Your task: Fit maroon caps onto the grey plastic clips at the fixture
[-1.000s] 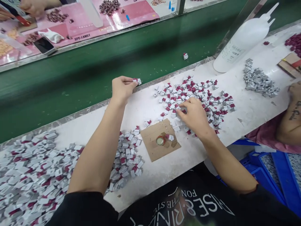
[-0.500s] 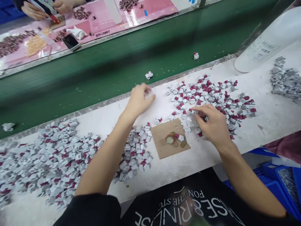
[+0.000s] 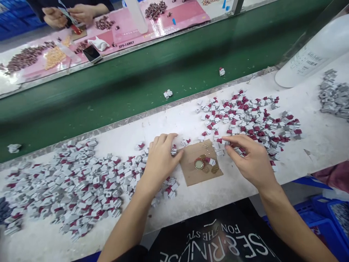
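Observation:
My left hand (image 3: 163, 157) is over the right end of the big left pile of small grey and dark red pieces (image 3: 79, 182), its thumb apart from the fingers and nothing seen in its grasp. Thumb and forefinger of my right hand (image 3: 249, 156) pinch a small grey and red piece (image 3: 225, 141) beside the right pile (image 3: 245, 112). Between my hands lies a brown cardboard square (image 3: 191, 176), bearing a small round cap (image 3: 199, 164) and one grey and red piece (image 3: 211, 162).
Beyond the white table (image 3: 174, 125) runs a green belt (image 3: 122, 87) with a few loose pieces. A white bottle (image 3: 302, 65) stands at the right, near a grey pile (image 3: 335, 94). Across the belt, a person's hands (image 3: 80, 14) work above a pink mat (image 3: 163, 23).
My left hand has come down from near the belt's edge to the left pile. The right hand has shifted slightly towards me. The camera view has also shifted a little.

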The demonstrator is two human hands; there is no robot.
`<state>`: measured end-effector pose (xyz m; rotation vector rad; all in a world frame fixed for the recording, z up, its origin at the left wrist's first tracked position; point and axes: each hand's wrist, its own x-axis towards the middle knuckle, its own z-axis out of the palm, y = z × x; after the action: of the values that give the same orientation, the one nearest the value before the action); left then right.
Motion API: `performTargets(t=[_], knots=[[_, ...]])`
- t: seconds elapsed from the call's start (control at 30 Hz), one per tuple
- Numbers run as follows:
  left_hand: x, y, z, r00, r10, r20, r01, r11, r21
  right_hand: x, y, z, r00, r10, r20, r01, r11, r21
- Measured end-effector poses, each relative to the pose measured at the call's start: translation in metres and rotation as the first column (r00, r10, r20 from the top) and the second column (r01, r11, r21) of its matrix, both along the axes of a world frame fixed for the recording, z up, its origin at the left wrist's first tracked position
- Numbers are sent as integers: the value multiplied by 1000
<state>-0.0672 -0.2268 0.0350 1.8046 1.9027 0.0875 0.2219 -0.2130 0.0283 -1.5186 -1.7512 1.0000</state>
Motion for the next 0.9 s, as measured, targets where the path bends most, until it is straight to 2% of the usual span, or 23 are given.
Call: performTargets(t=[0.13, 0.27, 0.37, 0.5, 0.57, 0.7, 0.8, 0.9], knots=[[-16, -21, -2, 996, 54, -67, -53, 998, 22, 3, -4, -4, 1000, -21, 2, 21, 1000, -13], [-19, -30, -6, 996, 67, -50, -66, 998, 21, 1, -5, -5, 1000, -6, -2, 6, 1000, -25], [-24, -34, 1, 998, 51, -25, -51, 998, 27, -1, -5, -2, 1000, 5, -9, -5, 1000, -11], [-30, -45, 14, 994, 78, -81, -69, 992, 107, 0, -6, 0, 1000, 1, -3, -1, 1000, 2], [-26, -52, 15, 995, 59, -84, -47, 990, 133, 1, -7, 0, 1000, -1, -2, 1, 1000, -11], [-7, -66, 8, 995, -38, -94, 49, 992, 112, 1, -10, -3, 1000, -10, -8, 9, 999, -31], [5, -62, 7, 988, -75, -135, 90, 990, 111, 0, -9, -3, 1000, -9, -17, 9, 999, -50], [11, -30, 10, 988, -117, -104, 135, 973, 189, -2, -6, -3, 1000, -4, -29, 2, 998, -66]])
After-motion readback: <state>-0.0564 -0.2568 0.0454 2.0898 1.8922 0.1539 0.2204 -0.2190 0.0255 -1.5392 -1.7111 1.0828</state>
